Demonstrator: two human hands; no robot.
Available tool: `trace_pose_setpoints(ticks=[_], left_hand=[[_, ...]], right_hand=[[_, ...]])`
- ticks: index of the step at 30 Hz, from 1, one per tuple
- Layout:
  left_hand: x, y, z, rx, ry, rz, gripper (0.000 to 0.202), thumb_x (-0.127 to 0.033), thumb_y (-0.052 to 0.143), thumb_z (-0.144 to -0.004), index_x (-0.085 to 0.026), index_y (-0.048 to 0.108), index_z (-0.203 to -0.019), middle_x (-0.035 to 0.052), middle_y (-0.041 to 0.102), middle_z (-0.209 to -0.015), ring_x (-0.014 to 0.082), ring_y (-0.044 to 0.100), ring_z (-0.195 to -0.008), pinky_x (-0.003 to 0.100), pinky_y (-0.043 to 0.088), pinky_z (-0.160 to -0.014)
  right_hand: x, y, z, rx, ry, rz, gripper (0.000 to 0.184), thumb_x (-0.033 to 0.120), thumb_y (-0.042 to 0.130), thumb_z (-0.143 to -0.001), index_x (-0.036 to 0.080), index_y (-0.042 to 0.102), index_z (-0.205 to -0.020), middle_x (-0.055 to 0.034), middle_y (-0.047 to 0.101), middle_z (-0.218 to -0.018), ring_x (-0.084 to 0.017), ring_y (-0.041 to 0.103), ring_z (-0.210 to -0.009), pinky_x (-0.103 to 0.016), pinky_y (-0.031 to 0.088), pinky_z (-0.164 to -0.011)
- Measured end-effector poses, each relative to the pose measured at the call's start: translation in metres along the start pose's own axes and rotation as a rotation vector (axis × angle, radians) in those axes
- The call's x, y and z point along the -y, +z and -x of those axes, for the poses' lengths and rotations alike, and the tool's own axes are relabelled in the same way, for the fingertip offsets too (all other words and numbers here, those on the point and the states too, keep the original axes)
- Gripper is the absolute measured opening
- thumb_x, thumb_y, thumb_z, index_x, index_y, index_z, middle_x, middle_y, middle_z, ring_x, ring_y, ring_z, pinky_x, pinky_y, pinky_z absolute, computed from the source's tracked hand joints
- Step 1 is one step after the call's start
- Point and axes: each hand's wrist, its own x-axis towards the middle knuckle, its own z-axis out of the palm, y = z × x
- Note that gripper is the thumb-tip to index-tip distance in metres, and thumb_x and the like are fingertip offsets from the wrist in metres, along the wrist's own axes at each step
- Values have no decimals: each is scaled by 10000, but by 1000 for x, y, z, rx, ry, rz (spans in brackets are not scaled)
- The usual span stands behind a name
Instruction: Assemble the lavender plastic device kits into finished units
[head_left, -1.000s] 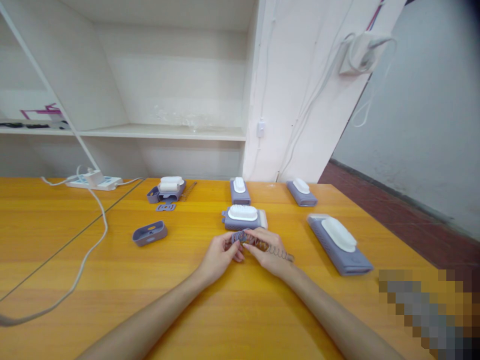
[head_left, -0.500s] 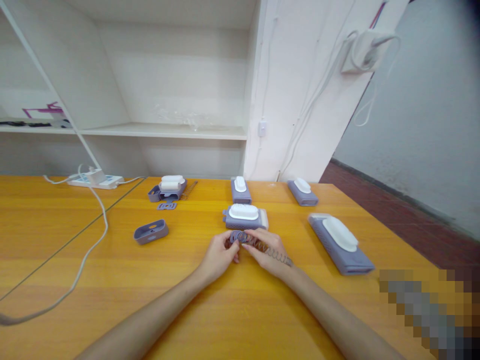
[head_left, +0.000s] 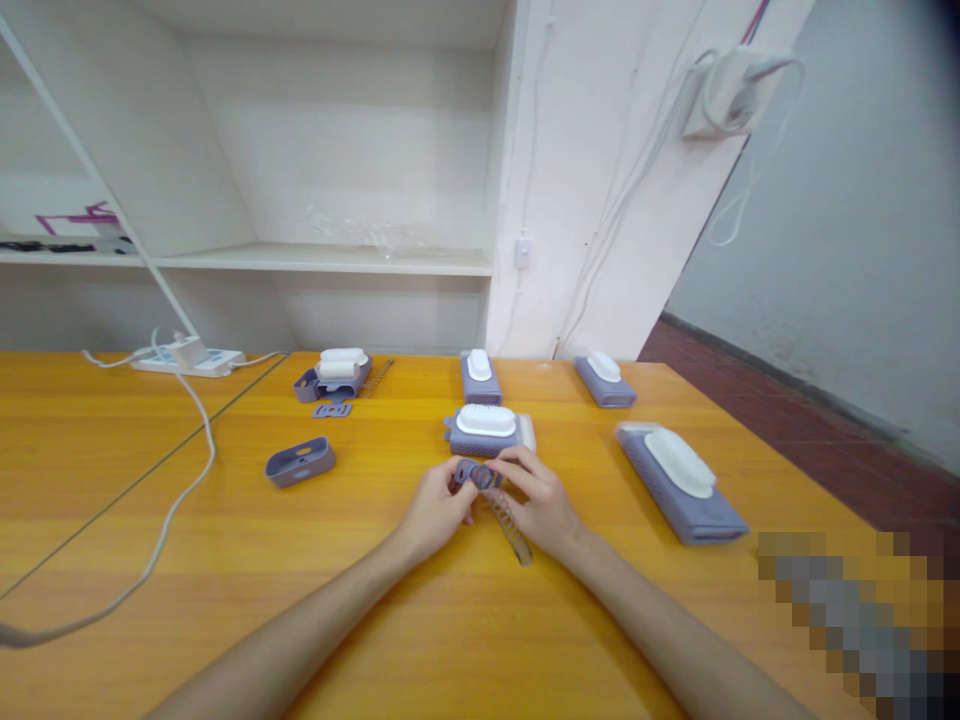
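Observation:
My left hand [head_left: 436,508] and my right hand [head_left: 541,505] meet over the orange table [head_left: 225,560], just in front of a purple device with a white top [head_left: 487,429]. Both pinch a small purple plastic piece [head_left: 474,473] between their fingertips. A coiled metal spring [head_left: 508,525] hangs from that piece and slants down toward me between the two hands. The fingers of both hands are closed on the piece.
Several purple and white devices lie on the table: one large [head_left: 679,482] at the right, two [head_left: 478,375] [head_left: 604,380] near the wall, an open one [head_left: 334,375] further left. A purple shell [head_left: 300,464] lies left. A power strip [head_left: 187,360] and white cable [head_left: 176,505] run along the left.
The spring, which lay stretched out to the right under my right hand, has swung round and now points toward me between the hands. Both hands stayed in place.

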Motion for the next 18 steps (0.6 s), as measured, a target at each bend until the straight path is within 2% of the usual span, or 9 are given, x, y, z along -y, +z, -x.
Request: trace_pose_setpoints(ticks=[7,18], left_hand=[[-1,1,1,44,14,42,188,-306,507,-801,-137,550,-871,12,583,-703,99,551,-569,200,469,-479],[0,2,1,40,-20,31,184,-285,494,-810,-130,529,-902,-1,571,-663,93,546,-546,200,465,-482]], right_hand=[[-9,5,3,-10,-30,22,282,201,514,-852,265,617,-1106,-68,591,-1022,-179,569,-949,-320,495,-831],[-8,5,1,-7,-33,15,291,173,542,-834,232,596,-1113,-78,592,-1020,-183,566,-943,-339,499,-831]])
